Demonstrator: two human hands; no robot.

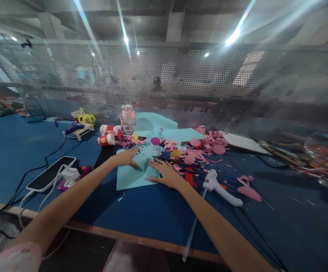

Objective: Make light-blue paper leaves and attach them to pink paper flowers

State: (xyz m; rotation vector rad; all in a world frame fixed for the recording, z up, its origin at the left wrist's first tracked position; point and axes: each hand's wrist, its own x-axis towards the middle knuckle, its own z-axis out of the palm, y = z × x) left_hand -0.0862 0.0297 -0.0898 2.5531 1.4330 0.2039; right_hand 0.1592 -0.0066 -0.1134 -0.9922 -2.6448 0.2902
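A light-blue paper sheet point(128, 181) lies flat near the front of the blue table. My left hand point(128, 158) rests on its left side, fingers stretched out and thumb apart. On the right side of the sheet lies my right hand point(166, 173), also with spread fingers. Between the hands, a small pale, see-through shape on the paper is too faint to name. Just beyond the fingertips sits a magenta disc point(155, 141). Pink paper scraps point(177, 147) and a yellow disc point(175, 153) are close to my right hand.
A white glue gun point(222, 190) with a clear stick lies right of my right hand, near a pink cut-out piece point(249, 192). Behind stand a water bottle point(128, 120) and tipped red-and-white paper cups point(106, 139). A power strip point(51, 174) with cords is at left.
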